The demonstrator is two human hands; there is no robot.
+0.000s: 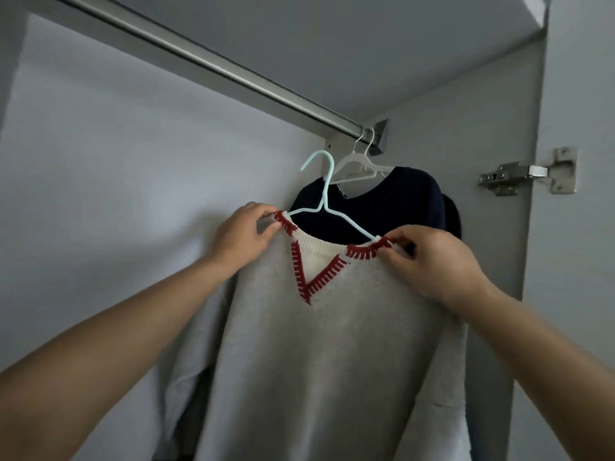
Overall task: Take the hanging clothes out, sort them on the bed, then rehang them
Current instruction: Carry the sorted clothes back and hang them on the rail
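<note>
A grey V-neck sweater (332,354) with a white collar and red stitching is on a light blue wire hanger (324,191). The hanger's hook is below the metal rail (213,63) and not on it. My left hand (241,232) pinches the collar at the left shoulder. My right hand (429,261) pinches the collar at the right shoulder. Behind the sweater a dark navy garment (392,201) hangs on a white plastic hanger (357,163), hooked on the rail at its right end.
The wardrobe's back wall (116,161) is to the left and its side panel (466,128) to the right. A metal door hinge (529,174) sits on the right panel. The rail runs diagonally from upper left to its bracket (381,134).
</note>
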